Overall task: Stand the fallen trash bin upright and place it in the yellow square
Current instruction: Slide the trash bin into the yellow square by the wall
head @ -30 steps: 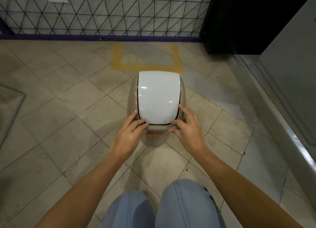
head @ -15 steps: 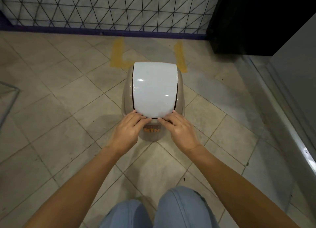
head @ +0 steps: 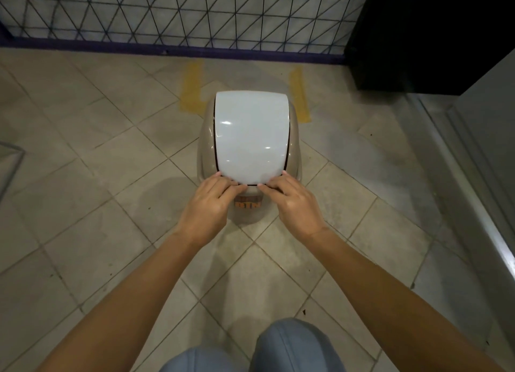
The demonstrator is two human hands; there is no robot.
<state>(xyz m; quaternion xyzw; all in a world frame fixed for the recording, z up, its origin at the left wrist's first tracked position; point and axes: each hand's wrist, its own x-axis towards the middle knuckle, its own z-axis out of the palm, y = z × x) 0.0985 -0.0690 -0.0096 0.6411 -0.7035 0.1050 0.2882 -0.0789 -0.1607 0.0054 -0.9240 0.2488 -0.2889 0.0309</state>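
Note:
A beige trash bin (head: pixel 204 148) with a white swing lid (head: pixel 252 137) stands upright on the tiled floor, seen from above. Its far edge covers the near side of the yellow square (head: pixel 191 90), whose left and right bars show beyond it. My left hand (head: pixel 209 207) and my right hand (head: pixel 292 204) rest side by side on the bin's near rim, fingertips at the lid's near edge, above an orange label. How firmly they grip is unclear.
A wire-grid wall panel (head: pixel 178 12) with a purple base runs along the back. A dark cabinet (head: pixel 429 34) stands at the back right, and a grey raised ledge (head: pixel 473 176) lines the right side. My knees in blue jeans (head: pixel 289 346) are below.
The bin has moved away from me towards the yellow square, now covering its near side. Both hands shifted from the lid's sides to its near edge, closer together.

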